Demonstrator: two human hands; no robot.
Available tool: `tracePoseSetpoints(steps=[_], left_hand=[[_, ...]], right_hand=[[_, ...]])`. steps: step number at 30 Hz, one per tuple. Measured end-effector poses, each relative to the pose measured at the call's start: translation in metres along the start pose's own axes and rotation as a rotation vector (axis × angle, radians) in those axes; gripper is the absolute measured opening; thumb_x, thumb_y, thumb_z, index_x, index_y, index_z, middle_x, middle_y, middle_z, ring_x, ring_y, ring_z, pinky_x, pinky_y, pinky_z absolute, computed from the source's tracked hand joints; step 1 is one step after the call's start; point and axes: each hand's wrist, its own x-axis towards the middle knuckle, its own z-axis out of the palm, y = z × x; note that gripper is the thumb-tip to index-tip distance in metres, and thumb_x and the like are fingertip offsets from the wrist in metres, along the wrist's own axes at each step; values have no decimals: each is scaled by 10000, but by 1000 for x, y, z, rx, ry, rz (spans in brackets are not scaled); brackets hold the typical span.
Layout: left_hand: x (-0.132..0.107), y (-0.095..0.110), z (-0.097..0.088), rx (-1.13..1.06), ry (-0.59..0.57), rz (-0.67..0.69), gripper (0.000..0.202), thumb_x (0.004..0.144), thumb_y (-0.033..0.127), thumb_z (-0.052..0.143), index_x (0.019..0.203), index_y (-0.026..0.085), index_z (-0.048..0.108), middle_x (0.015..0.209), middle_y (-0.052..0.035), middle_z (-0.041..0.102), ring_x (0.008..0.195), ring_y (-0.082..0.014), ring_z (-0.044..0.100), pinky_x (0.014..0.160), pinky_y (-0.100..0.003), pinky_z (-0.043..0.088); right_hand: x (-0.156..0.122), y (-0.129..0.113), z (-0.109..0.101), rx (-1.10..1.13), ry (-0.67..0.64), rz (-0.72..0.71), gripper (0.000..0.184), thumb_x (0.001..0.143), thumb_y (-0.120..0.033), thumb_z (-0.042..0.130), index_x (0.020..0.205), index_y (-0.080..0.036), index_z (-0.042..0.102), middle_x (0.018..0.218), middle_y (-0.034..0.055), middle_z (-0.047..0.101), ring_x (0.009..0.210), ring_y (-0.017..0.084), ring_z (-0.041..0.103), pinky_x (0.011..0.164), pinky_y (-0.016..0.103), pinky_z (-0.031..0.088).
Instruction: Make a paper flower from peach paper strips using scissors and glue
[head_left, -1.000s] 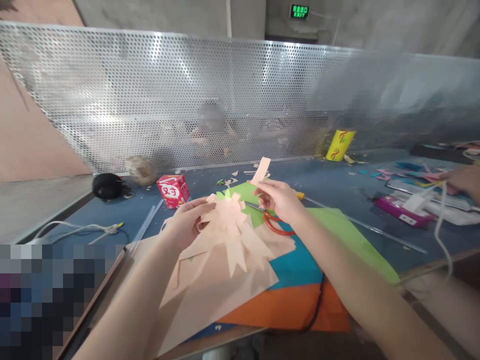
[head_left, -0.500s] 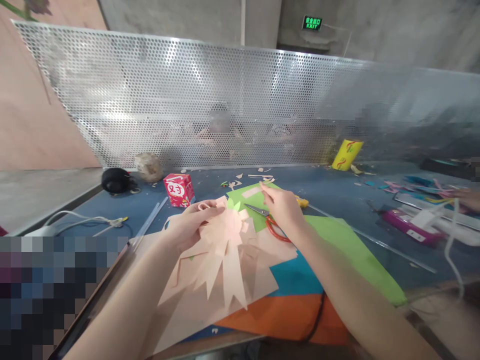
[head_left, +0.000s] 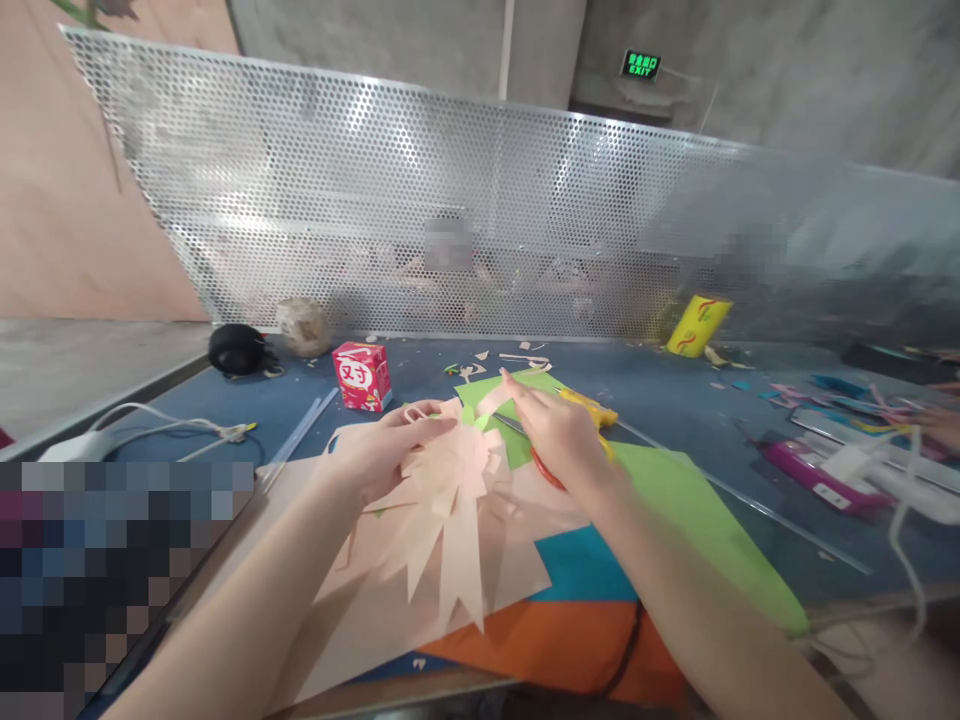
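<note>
My left hand (head_left: pixel 382 448) is closed on the top of a pink paper cutout (head_left: pixel 450 500) with long pointed strips fanning downward. It sits over loose pink sheets (head_left: pixel 360 620). My right hand (head_left: pixel 559 432) is just right of it, fingertips pinched on a short pink paper strip (head_left: pixel 491 400) that reaches toward the cutout's top. Red-handled scissors (head_left: pixel 541 468) lie mostly hidden beneath my right hand, on a green sheet (head_left: pixel 675 500). Blue paper (head_left: pixel 585 565) and orange paper (head_left: pixel 570 640) lie underneath.
A red carton (head_left: pixel 362 375), a black object (head_left: pixel 236 348) and a beige ball (head_left: pixel 304 325) sit at the back left by the perforated metal screen (head_left: pixel 450 190). A yellow tube (head_left: pixel 697 325) stands back right. Another person's hand (head_left: pixel 941 425) works at far right near a magenta item (head_left: pixel 814 470).
My right hand held the pink strip upright, lowered it onto the green sheet, and now has it beside the cutout's top. My left hand kept its grip on the cutout.
</note>
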Motion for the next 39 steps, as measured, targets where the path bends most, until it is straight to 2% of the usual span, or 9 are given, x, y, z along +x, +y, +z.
tracePoseSetpoints(steps=[6,12,20,27,35,39], left_hand=[[2,-1,-3,51,-38,5,358,581,284,740,890,209,577,727,20,582,613,-92,586,534,-191,454],[0,-1,-1,61,-35,8,340,585,290,739,867,201,572,712,27,563,595,-84,568,508,-181,437],[-5,3,1,45,-46,-6,324,587,286,742,861,214,584,684,38,542,591,-79,559,513,-185,438],[-4,2,0,21,-78,8,297,602,269,731,855,203,589,688,33,564,599,-81,574,535,-186,445],[-8,5,4,27,-125,-6,260,644,250,700,868,194,579,720,11,600,619,-97,595,538,-195,460],[-7,5,3,-1,-97,12,245,633,246,709,835,191,582,699,21,596,598,-87,592,534,-189,458]], right_hand=[[-1,0,-3,17,57,-29,457,852,-92,360,1283,-220,442,964,62,676,730,167,615,588,276,441],[-1,-2,-1,-1,80,-72,428,859,-94,361,1268,-173,460,971,78,677,751,166,621,569,266,446],[0,9,6,-217,190,-85,441,836,-60,422,1262,-161,471,897,72,694,615,129,601,493,243,383],[-2,2,1,-146,248,-183,376,870,-101,394,1225,-160,505,899,42,698,620,119,604,486,244,406],[-2,1,-1,-89,263,-174,371,882,-124,381,1233,-163,497,946,47,691,650,132,624,484,260,427],[-1,1,-1,-63,242,-171,388,875,-103,375,1237,-176,493,1002,50,675,682,142,634,493,266,431]])
